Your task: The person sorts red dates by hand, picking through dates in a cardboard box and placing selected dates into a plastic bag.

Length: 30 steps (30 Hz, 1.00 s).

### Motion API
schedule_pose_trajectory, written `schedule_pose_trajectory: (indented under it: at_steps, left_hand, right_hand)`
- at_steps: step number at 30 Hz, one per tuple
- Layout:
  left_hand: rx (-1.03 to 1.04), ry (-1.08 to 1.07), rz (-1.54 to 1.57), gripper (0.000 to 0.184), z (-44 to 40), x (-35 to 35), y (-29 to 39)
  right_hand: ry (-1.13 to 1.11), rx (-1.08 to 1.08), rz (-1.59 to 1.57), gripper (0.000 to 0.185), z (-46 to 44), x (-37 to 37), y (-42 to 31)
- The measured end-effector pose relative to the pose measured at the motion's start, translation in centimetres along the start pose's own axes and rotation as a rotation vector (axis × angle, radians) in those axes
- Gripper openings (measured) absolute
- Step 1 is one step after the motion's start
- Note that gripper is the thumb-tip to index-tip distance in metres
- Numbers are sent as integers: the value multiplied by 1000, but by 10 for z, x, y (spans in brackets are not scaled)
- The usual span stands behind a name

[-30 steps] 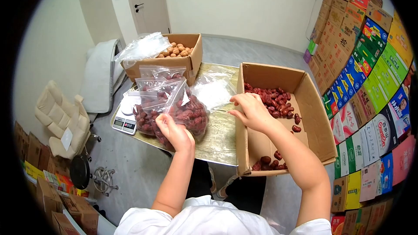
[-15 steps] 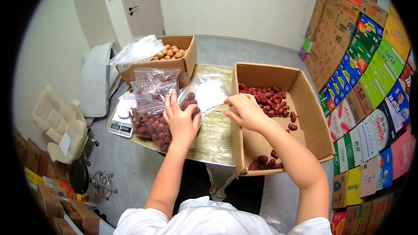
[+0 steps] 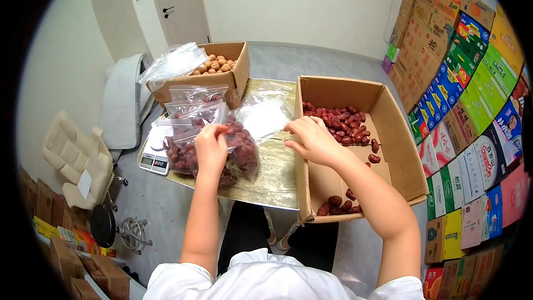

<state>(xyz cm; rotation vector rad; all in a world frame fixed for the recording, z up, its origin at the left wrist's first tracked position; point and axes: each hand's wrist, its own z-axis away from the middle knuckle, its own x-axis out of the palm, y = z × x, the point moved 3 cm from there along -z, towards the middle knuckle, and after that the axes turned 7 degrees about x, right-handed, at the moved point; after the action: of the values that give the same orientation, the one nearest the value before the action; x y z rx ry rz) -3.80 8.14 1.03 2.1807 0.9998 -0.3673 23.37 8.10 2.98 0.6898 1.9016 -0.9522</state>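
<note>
My left hand [image 3: 211,147] is closed in a pinch at the top of a zip bag of red dates [image 3: 242,153], among several such bags on the table's left part. My right hand [image 3: 313,138] hovers over the left wall of a cardboard box [image 3: 402,153], its fingers curled but apart, holding nothing. Inside that box lie loose red dates [image 3: 350,125], with a smaller cluster near its front edge. Flat clear bags [image 3: 264,116] lie on the gold-coloured table [image 3: 272,180] between my hands. A white scale [image 3: 156,153] is partly covered by the filled bags.
A box of walnuts [image 3: 222,65] with clear bags [image 3: 176,61] on its rim stands at the back left. Stacked cartons [image 3: 444,128] line the right wall. A cream chair [image 3: 75,155] and a black stool [image 3: 103,225] stand at the left.
My left hand first came off the bags and opened, then closed at the bag top, further left. The bag of dates beside it now leans to the right. My right hand has barely moved.
</note>
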Motion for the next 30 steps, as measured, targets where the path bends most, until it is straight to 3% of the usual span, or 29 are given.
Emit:
schedule_pose_trajectory:
  at_steps: [2,3,5,10,12,14,17,21,23,30]
  left_hand:
    - [-150,-168,-207,14,11,-8,-3]
    - [-146,-169,-210,14,13,-13,1]
    - [-69,-235,-507,15,16,-22,8]
    - [177,-92,-464,23,6,-17,38]
    - [292,-161,-286,30,1,5,53]
    - [170,-381,-21,30,-1,43,55]
    - [42,-611,-97,36,-5,119,41]
    - [61,-667,-293,35,6,189,18]
    - [-100,-636,-394,33,5,204,10]
    - [-230,-684,-339,30,-14,206,-15]
  right_hand:
    - [-11,6,0,28,0,-1,-1]
    - [-22,12,-2,28,0,-1,-2]
    - [-16,12,5,28,0,-1,-1]
    - [33,-26,25,27,0,-2,-2]
    - [261,-54,80,26,-2,-9,-2]
    - [333,-33,74,26,-4,-16,-2]
    - [415,8,69,25,-3,-25,2]
    - [442,12,76,25,-3,-28,4]
    - [455,11,77,25,-3,-28,4]
    - [438,14,70,26,-3,-29,3]
